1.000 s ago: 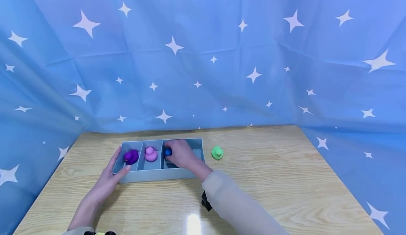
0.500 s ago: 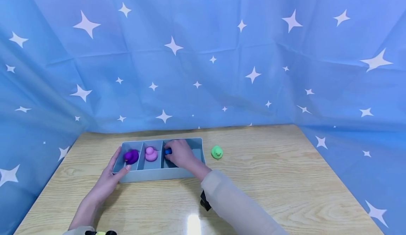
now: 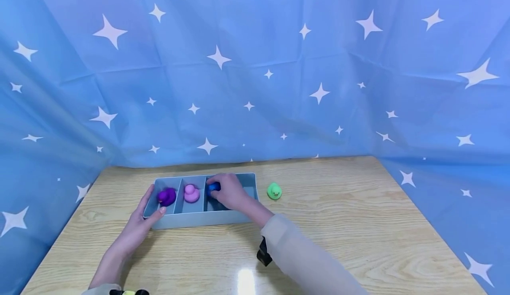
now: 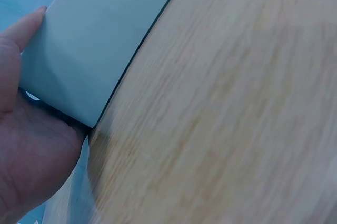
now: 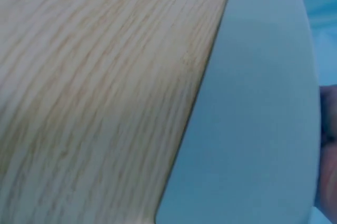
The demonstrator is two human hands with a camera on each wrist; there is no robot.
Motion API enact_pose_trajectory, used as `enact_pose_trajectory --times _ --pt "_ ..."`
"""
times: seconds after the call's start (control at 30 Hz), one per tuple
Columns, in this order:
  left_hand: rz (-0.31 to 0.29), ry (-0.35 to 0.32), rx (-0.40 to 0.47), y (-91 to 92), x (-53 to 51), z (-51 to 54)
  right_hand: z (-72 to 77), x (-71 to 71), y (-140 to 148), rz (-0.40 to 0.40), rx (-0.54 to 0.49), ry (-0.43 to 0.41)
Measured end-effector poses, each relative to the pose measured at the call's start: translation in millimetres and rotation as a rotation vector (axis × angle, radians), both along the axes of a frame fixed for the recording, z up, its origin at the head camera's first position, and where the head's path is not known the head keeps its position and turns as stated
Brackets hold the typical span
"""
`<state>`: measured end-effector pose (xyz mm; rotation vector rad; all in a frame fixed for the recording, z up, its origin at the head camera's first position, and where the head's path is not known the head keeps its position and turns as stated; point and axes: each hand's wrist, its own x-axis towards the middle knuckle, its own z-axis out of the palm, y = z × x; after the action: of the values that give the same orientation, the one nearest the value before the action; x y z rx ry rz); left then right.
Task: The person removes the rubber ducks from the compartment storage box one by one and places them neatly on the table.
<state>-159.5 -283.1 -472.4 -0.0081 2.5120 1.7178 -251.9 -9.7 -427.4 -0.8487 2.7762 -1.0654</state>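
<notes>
A grey-blue divided box lies on the table. My left hand grips its left end, thumb over the front wall; the left wrist view shows that hand against the box's outer wall. Inside the box, a purple duck sits in the left compartment and a pink duck in the one beside it. My right hand reaches into the third compartment, fingers and thumb around a blue object, partly hidden. In the right wrist view my hand shows only at the edge, behind the box wall.
A green duck stands on the wooden table just right of the box. Blue cloth with white stars hangs behind the table and along both sides.
More of the blue object shows between my right fingers, and that hand has shifted slightly. My left hand keeps its grip on the box.
</notes>
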Motion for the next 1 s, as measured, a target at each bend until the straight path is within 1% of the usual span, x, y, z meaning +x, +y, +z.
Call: enact_pose_trajectory --times 0.1,0.33,0.5,0.6,0.83,0.9,1.0 --pt "0.0 0.001 0.004 0.7 -0.4 0.4 7.5 2.8 6.4 0.008 -0.051 -0.011" --pt "0.001 -0.007 0.007 -0.4 -1.7 -0.6 23.3 6.9 27.6 0.015 -0.161 -0.005" --pt "-0.005 -0.022 0.002 -1.8 -3.3 -2.1 35.3 12.0 50.3 -0.008 -0.252 -0.015" --pt "-0.005 -0.026 0.005 -2.0 -4.2 -2.7 39.6 13.8 65.9 -0.025 -0.285 -0.003" --pt "-0.003 -0.024 0.005 -1.8 -4.1 -2.4 45.6 13.5 107.3 -0.047 -0.292 0.075" --pt "-0.005 -0.023 0.007 -1.9 -4.3 -2.9 45.6 13.3 119.8 -0.056 -0.286 0.088" --pt "-0.004 -0.015 0.016 -2.3 -3.5 -3.5 43.6 12.1 138.3 -0.073 -0.273 0.085"
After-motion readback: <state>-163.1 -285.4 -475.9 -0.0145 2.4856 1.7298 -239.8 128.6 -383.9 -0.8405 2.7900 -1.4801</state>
